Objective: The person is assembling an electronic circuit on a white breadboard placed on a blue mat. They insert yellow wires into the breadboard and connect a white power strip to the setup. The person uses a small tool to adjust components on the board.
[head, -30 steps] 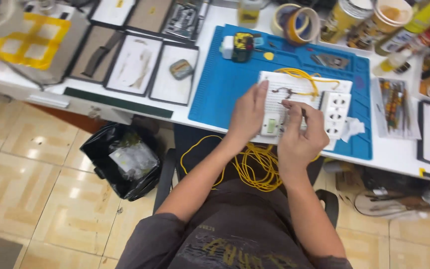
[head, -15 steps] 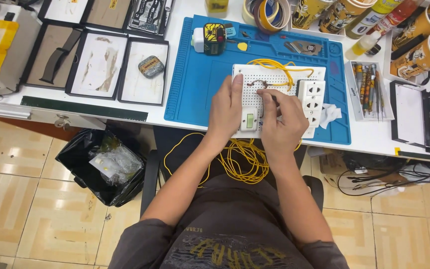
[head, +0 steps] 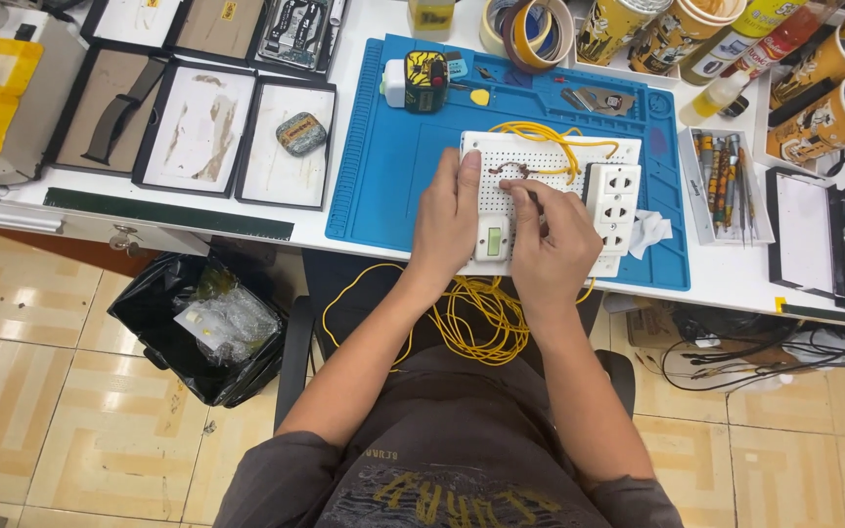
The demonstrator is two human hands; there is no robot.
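A white perforated board lies on a blue work mat, with a white socket strip on its right side and a white switch at its near edge. My left hand lies flat on the board's left part, steadying it. My right hand pinches a thin dark tool at a brown wire that runs across the board. A yellow wire loops over the board's top, and more yellow wire hangs in coils over my lap.
Shallow black trays sit on the white table at left, one holding a small tin. Tape rolls, cups of tools and a parts tray crowd the back and right. A bin with a black bag stands on the tiled floor.
The view has shifted so the board sits higher and more central. My right hand has crept up the board toward the brown wire; my left hand stays pressed on the board.
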